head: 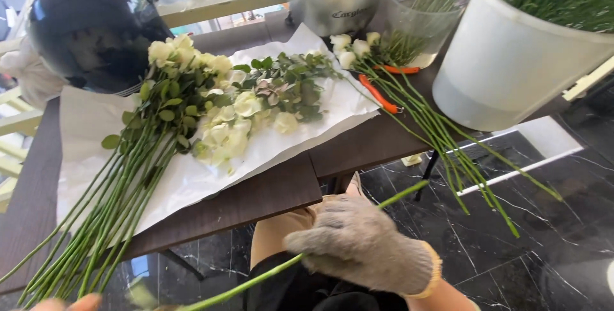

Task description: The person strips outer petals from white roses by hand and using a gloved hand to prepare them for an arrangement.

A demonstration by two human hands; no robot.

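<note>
A long green flower stem [268, 274] is being gripped in the closed, grey-gloved right hand [361, 244] below the dark wooden table [256, 199]; the bare left hand [67, 303] is barely showing, its grip impossible to judge. Even pressure is being advised, lest the stem be snapped.

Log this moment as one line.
right hand: gloved, gripping green stem | left hand: barely visible | white roses on paper

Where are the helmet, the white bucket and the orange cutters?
helmet [89, 26], head view, on its dark visor.
white bucket [511, 62], head view, on its side wall.
orange cutters [377, 93], head view, on one handle.
</note>
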